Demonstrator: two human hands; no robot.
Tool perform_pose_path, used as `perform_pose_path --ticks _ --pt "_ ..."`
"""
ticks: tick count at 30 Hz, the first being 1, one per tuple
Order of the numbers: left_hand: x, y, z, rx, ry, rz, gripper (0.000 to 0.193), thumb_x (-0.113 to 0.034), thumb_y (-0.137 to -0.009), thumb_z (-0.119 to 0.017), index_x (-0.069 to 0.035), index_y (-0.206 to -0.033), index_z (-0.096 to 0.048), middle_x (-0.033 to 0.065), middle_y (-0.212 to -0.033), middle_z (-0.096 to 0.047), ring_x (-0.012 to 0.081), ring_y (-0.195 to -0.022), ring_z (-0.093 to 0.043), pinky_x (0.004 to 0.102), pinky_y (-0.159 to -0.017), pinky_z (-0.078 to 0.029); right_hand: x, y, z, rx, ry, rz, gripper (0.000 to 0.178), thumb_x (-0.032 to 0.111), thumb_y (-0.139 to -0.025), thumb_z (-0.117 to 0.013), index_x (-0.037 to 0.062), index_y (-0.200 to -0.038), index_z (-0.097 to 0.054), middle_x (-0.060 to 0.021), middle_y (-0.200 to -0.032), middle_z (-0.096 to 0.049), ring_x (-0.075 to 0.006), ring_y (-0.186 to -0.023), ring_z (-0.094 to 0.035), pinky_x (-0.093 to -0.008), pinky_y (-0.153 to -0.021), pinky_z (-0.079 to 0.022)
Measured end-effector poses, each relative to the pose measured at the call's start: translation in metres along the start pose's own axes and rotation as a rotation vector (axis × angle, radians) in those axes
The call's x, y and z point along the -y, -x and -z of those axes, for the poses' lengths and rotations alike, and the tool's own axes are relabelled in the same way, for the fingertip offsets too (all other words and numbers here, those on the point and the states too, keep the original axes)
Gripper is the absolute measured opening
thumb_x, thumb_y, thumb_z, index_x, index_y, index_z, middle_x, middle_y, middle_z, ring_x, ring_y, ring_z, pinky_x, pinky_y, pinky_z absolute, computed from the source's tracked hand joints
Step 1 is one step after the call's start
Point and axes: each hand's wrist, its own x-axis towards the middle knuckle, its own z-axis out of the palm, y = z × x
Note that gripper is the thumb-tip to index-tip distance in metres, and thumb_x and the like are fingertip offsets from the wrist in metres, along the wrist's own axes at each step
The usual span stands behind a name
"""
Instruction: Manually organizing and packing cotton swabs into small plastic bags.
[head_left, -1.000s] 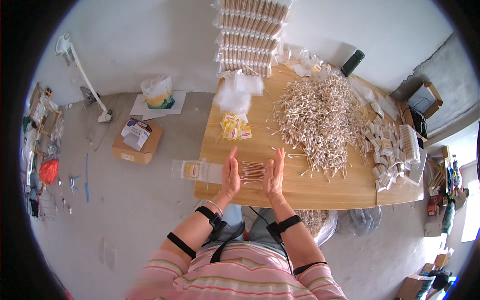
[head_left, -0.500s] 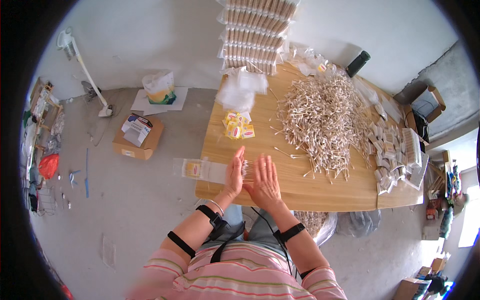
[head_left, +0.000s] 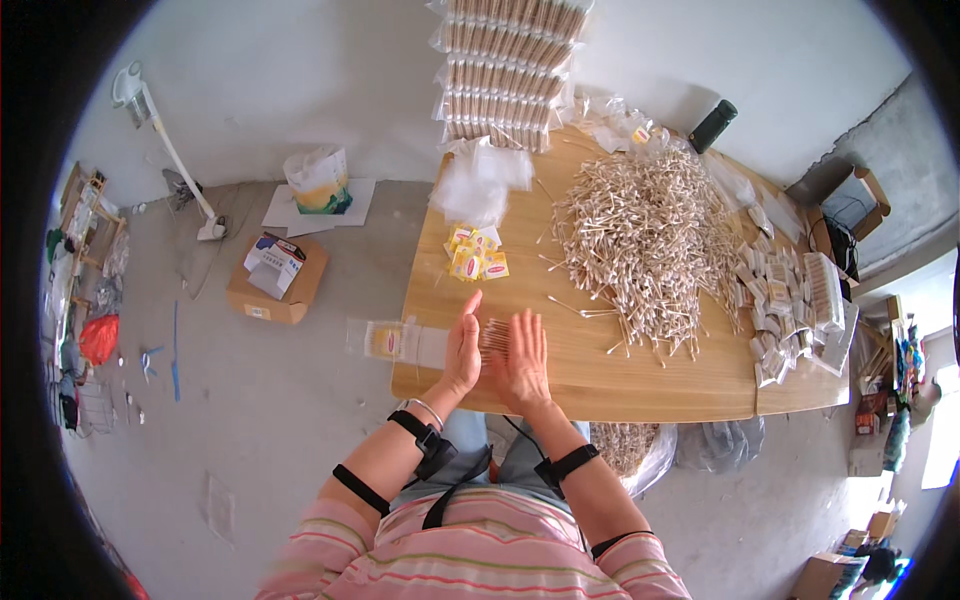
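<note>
Near the front edge of the wooden table [head_left: 640, 385], a small row of cotton swabs [head_left: 494, 337] lies between my two hands. My left hand [head_left: 463, 345] stands on its edge at the left of the swabs, fingers stretched out. From the right, my right hand [head_left: 524, 360] lies against the swabs with straight fingers, partly covering them. Left of my left hand is a clear plastic sleeve, and beside it a clear packet of swabs with a yellow label [head_left: 383, 340] reaches past the table's left edge. Whether my left hand touches the sleeve, I cannot tell.
A big heap of loose swabs [head_left: 640, 225] covers the table's middle. Yellow cards [head_left: 475, 258] and clear bags [head_left: 485, 185] lie left of it. Behind rises a stack of bagged swabs [head_left: 510, 70]. Small white packs [head_left: 780, 310] crowd the right end; a dark bottle [head_left: 713, 127] stands behind.
The heels of my hands have drawn slightly apart, and my right hand has turned a little more upright. More of the swabs now shows between the hands.
</note>
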Motion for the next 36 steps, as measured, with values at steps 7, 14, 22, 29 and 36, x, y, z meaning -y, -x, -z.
perform_pose_path --ticks 7,14,22,29,36 --pt "-0.005 -0.001 -0.004 0.039 -0.091 -0.003 0.073 -0.056 -0.099 -0.029 0.004 -0.141 -0.035 0.0181 -0.144 -0.041 0.0269 -0.135 -0.035 0.0350 -0.111 -0.026 -0.005 -0.014 -0.001 -0.263 -0.484 -0.061 0.057 0.013 -0.096 -0.043 -0.0015 -0.146 -0.020 -0.0263 -0.153 -0.015 -0.0414 -0.143 -0.010 -0.0446 -0.116 -0.014" --pt "0.006 -0.003 -0.004 0.026 0.055 -0.002 0.072 -0.055 -0.099 -0.032 0.003 -0.142 -0.034 0.0175 -0.145 -0.039 0.0261 -0.136 -0.035 0.0361 -0.112 -0.026 -0.006 -0.018 -0.004 -0.281 -0.321 0.015 0.057 0.011 -0.093 -0.045 -0.0013 -0.145 -0.024 -0.0253 -0.152 -0.020 -0.0417 -0.142 -0.016 -0.0496 -0.115 -0.016" --pt "0.013 -0.003 0.000 -0.063 0.219 0.006 0.073 -0.054 -0.098 -0.037 0.004 -0.142 -0.032 0.0176 -0.146 -0.036 0.0243 -0.136 -0.033 0.0348 -0.113 -0.025 -0.009 -0.019 0.000 0.008 -0.190 0.141 0.040 0.004 -0.091 -0.045 0.0011 -0.130 -0.047 -0.0205 -0.135 -0.047 -0.0397 -0.132 -0.036 -0.0477 -0.113 -0.023" --pt "0.013 -0.003 0.003 0.012 0.247 0.024 0.073 -0.053 -0.098 -0.037 0.005 -0.143 -0.031 0.0151 -0.148 -0.033 0.0229 -0.139 -0.029 0.0347 -0.115 -0.022 0.001 -0.022 -0.008 -0.305 -0.704 -0.136 0.038 0.008 -0.097 -0.041 -0.0026 -0.132 -0.044 -0.0200 -0.140 -0.045 -0.0345 -0.135 -0.036 -0.0383 -0.112 -0.025" --pt "0.014 -0.007 0.000 0.014 0.208 0.039 0.070 -0.051 -0.100 -0.034 0.004 -0.143 -0.033 0.0169 -0.146 -0.037 0.0235 -0.137 -0.033 0.0338 -0.113 -0.024 -0.007 -0.014 0.002 -0.226 -0.360 0.026 0.048 0.015 -0.096 -0.044 -0.0060 -0.138 -0.035 -0.0255 -0.147 -0.031 -0.0387 -0.141 -0.023 -0.0431 -0.115 -0.020"
